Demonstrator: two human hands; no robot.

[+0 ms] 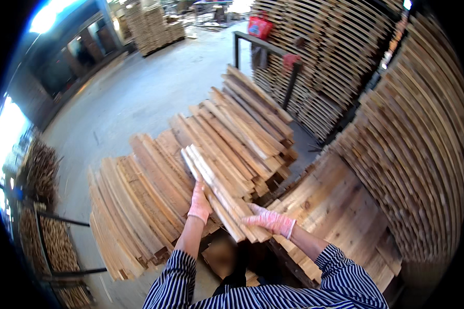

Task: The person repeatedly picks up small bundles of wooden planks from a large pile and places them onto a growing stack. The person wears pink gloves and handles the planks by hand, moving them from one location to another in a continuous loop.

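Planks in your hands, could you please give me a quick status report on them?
Left hand and right hand, both gloved, gripping a bundle of planks. Bundle's far end resting on the plank pile. Tall stacks close on the right; nothing blocking.

Boxed in on the right by tall stacked boards (423, 134) and a flat plank pile (340, 206). Ahead, blocked by fanned plank heaps (154, 190). Open concrete floor (139, 92) far left and beyond; black metal rail (273, 51) crossing behind.
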